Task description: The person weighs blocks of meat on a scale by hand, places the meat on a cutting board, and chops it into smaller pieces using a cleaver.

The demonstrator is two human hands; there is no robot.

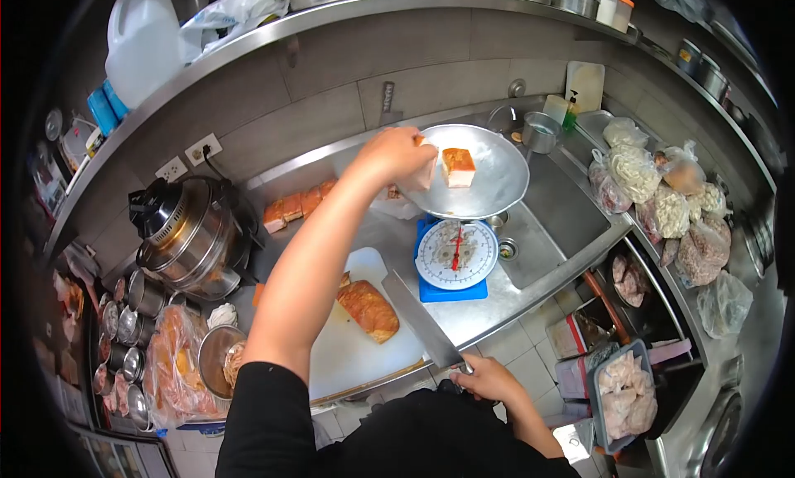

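My left hand (401,156) is closed on a piece of roast meat (427,165) at the left rim of the round metal scale pan (497,180). Another browned meat piece (459,167) sits in the pan, above the blue dial scale (456,256). My right hand (490,379) grips the handle of a cleaver (421,321), whose blade lies over the right edge of the white cutting board (339,366). A larger browned chunk of meat (368,311) rests on the board, left of the blade. More cut meat pieces (291,209) are lined up near the wall.
An electric cooker (186,234) stands at the left, with bagged food (178,362) and a metal bowl (219,358) nearer me. To the right are a sink (555,221), bagged noodles (636,173) and a grey tub (623,395) of pale meat. A metal shelf (348,22) runs overhead.
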